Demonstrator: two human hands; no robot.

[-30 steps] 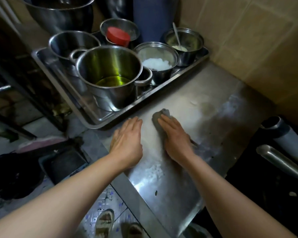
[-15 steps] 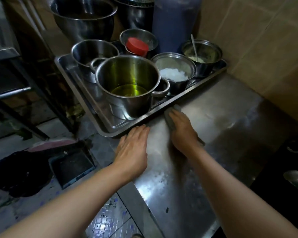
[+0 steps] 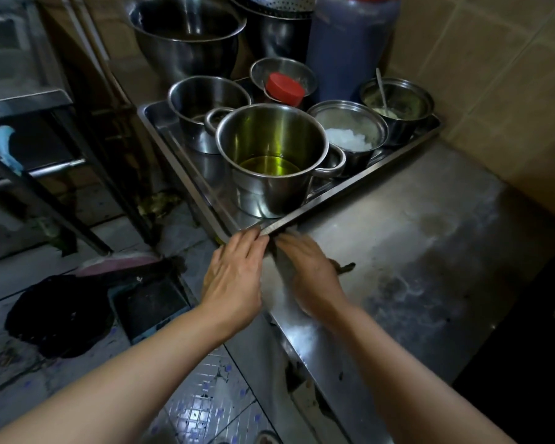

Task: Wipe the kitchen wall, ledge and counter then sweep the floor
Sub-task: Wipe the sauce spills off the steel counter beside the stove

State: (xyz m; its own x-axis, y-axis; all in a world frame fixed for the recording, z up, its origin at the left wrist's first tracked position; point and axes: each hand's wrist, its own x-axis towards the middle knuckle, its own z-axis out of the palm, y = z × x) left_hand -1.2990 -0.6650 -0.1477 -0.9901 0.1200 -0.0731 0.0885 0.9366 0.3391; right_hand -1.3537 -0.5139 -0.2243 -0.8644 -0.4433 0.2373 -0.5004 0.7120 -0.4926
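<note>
A: Where does the wiping stand?

B: The person looks to be on the counter (image 3: 414, 251), close in front of the tray (image 3: 302, 219). The right hand (image 3: 308, 277) lies over a dark cloth (image 3: 345, 268); only a scrap of the cloth shows from under the hand, on the side away from the tray's corner. The hand is blurred, so whether its fingers grip the cloth or only press it flat cannot be told.

A: And the other hand?

B: The left hand (image 3: 234, 277) has its fingers at the tray's near corner, touching the rim. They look fairly straight and together, more steadying than gripping.

A: What would make this stroke a good one?

B: Probably holding the tray steady, since the pot of oil (image 3: 271, 161) stands just behind that rim and could slop if the tray were jolted. The cloth should run along the foot of the tray's edge, where grime likely gathers. White grains (image 3: 298, 331) lie on the counter in front of the tray, near the counter's front edge; those still want gathering.

A: The rest?

B: The wall (image 3: 494, 75) beside the tray and the floor (image 3: 205, 395) below the counter look undone, as far as one can judge.
</note>
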